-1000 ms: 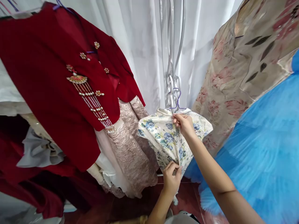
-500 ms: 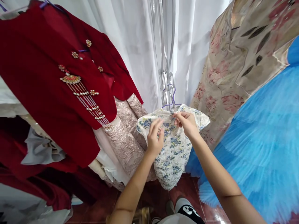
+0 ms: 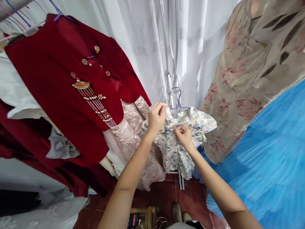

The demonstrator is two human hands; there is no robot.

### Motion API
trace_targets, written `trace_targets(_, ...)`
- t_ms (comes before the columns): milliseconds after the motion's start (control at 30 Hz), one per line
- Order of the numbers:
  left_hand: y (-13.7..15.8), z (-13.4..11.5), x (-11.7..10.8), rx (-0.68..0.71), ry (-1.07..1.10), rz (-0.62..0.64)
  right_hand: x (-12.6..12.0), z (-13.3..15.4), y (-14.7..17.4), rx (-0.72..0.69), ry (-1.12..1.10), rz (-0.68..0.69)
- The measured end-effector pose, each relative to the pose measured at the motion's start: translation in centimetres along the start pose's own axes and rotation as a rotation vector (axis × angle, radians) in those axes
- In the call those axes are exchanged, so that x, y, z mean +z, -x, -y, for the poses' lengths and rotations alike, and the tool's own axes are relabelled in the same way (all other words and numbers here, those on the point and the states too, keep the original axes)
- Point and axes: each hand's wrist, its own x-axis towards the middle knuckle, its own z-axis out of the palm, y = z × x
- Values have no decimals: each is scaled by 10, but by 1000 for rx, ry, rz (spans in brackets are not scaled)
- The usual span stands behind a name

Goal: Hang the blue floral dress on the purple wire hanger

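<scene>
A white garment printed with blue flowers (image 3: 170,148) hangs from a purple wire hanger (image 3: 179,101) on a white metal stand (image 3: 170,83), which seemingly bears its weight and frees both hands. The left hand (image 3: 157,117) pinches a lifted neckline fold, fingers closed; the right hand (image 3: 183,136), curled tight, grips the front, perhaps steadying it. Knuckles hide the exact fingertip contact; the left hand and wrist cover part of one sleeve.

I seem to stand in a clothes shop or wardrobe room: left of the white curtain (image 3: 143,47) hangs a red jacket (image 3: 57,95); right of it, 2 dresses, a floral gown (image 3: 235,89) and a blue dress (image 3: 269,152); before it, a flowered garment (image 3: 172,149).
</scene>
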Motion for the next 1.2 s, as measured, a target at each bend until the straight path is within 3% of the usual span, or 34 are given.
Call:
trace_targets(100,-6,38,-30,-89,-57,-61,-13,-25,25,54,86,54)
trace_targets(200,10,87,-61,-253,-78,-89,-29,-48,54,87,124,106)
trace_targets(300,48,120,-78,-428,-48,-91,-37,-64,74,129,95,164)
trace_targets(400,100,126,-74,-605,34,-160,-43,-76,83,176,63,180)
trace_targets(500,154,107,-52,-675,78,-209,-52,-87,85,227,99,183)
trace_targets(600,194,68,-23,-737,184,-187,-64,-94,87,266,231,255)
trace_targets(667,207,37,-4,-753,274,-64,-70,-93,91,211,286,312)
trace_targets(733,209,9,15,-709,327,146,-72,-86,96,90,258,395)
trace_targets(833,202,-24,39,-631,396,416,-71,-72,105,27,183,600)
trace_targets(933,202,-40,54,-665,559,499,-78,-60,113,60,196,667)
trace_targets(1067,224,-46,57,-814,797,680,-122,-43,111,-55,241,450)
trace_targets(1200,251,-44,44,-862,647,844,-173,-17,92,-199,274,104)
